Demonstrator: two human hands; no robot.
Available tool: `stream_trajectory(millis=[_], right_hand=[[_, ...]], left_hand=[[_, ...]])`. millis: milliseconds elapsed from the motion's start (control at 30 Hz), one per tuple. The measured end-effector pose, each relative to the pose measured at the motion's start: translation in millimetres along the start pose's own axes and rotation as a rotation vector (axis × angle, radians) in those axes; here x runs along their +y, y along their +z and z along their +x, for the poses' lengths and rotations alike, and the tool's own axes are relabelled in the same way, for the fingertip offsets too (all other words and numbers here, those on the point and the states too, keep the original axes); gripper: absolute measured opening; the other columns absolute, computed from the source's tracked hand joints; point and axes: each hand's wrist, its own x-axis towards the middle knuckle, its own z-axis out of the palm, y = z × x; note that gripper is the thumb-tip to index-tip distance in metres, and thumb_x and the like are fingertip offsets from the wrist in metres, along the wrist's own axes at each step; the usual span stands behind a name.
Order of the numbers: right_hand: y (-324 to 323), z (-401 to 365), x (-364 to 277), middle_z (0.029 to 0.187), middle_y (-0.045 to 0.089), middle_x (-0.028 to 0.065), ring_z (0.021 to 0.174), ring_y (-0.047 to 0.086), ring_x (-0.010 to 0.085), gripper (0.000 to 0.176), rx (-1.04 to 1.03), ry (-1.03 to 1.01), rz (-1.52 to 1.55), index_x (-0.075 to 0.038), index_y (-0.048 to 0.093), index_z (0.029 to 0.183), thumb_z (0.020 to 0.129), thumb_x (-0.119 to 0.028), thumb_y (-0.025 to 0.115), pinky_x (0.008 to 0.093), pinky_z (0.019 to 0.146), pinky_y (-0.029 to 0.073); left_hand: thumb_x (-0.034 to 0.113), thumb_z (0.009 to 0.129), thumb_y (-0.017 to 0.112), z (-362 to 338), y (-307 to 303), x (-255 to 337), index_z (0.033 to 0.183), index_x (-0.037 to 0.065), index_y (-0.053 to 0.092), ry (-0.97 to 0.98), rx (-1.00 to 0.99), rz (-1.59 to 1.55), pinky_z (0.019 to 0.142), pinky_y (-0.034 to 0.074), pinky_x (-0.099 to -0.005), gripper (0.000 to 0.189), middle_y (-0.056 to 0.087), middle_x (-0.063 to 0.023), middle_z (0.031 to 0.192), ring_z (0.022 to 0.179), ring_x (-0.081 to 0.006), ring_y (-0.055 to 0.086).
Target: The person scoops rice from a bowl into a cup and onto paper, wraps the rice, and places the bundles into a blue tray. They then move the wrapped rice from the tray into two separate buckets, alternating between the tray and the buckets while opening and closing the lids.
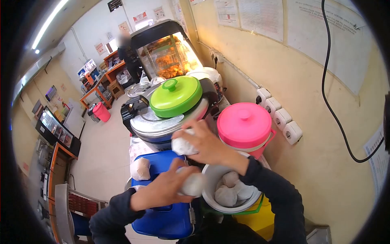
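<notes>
My left hand [168,185], slightly blurred, grips a round white wrapped bundle [194,185] above the blue cooler box [162,223]. Higher up, my right hand [205,140] is closed around another white wrapped bundle [184,143], in front of a large silver rice cooker. Below my right forearm stands an open container [209,191] with a pale inner wall and a green handle. Several wrapped bundles [226,195] lie inside it. One more wrapped bundle [140,168] rests on the cooler lid, left of my hands. What the wrappings contain is hidden.
A green lid [176,95] sits on the rice cooker [162,128]. Right of it is a pink lidded container [244,124], near wall sockets [280,118]. A lit display warmer [168,53] with fried food stands behind. Another person [129,57] is at the back.
</notes>
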Motion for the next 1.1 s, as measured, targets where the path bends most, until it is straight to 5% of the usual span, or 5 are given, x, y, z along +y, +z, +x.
stream_trajectory(millis=[400,567,667,800,1100], right_hand=[[-3.2,1.3,3.8,0.122,0.055,0.0192,0.118,0.054,0.0359,0.053,-0.521,0.035,0.405,-0.003,0.049,0.134,0.082,0.003,0.055,0.0402,0.102,0.044],[-13.3,-142.5,29.8,0.123,0.06,0.0208,0.114,0.058,0.0382,0.054,-1.434,0.571,-0.084,-0.004,0.056,0.127,0.074,-0.002,0.064,0.0416,0.095,0.049],[-3.4,-184.6,19.5,0.136,0.053,0.0195,0.117,0.056,0.0386,0.066,-1.529,0.512,-0.314,-0.008,0.054,0.134,0.071,-0.009,0.074,0.0472,0.095,0.049],[3.7,-184.1,16.7,0.127,0.055,0.0172,0.12,0.056,0.0371,0.051,-1.522,0.341,-0.475,-0.013,0.067,0.119,0.07,-0.005,0.075,0.0583,0.087,0.048],[14.5,-180.3,32.1,0.119,0.066,0.0139,0.11,0.063,0.0347,0.079,-1.607,0.556,-0.344,-0.017,0.057,0.134,0.061,-0.017,0.086,0.0461,0.09,0.053]], left_hand=[[0.036,0.076,0.08,-71.6,35.6,-34.9,0.139,0.0,0.047,-0.223,0.3,0.533,0.093,0.046,-0.0417,0.08,0.052,-0.0236,0.116,0.107,-0.0374,0.051],[0.037,0.075,0.078,-48.3,22.1,-10.2,0.125,-0.003,0.057,-0.074,0.34,0.658,0.089,0.047,-0.0397,0.068,0.055,-0.0192,0.111,0.106,-0.0341,0.053],[0.029,0.079,0.074,15.9,51.9,2.4,0.094,0.002,0.067,0.21,0.074,0.481,0.082,0.05,-0.0392,0.032,0.057,-0.0148,0.103,0.1,-0.0291,0.058],[0.042,0.073,0.082,132.9,166.9,-35.5,0.115,-0.005,0.065,0.199,-0.82,0.277,0.096,0.05,-0.045,0.066,0.064,-0.0244,0.117,0.111,-0.0385,0.062],[0.034,0.067,0.083,133.9,182.9,-34.5,0.119,-0.008,0.059,0.08,-0.761,0.205,0.095,0.051,-0.0419,0.071,0.064,-0.0278,0.117,0.109,-0.0391,0.064]])
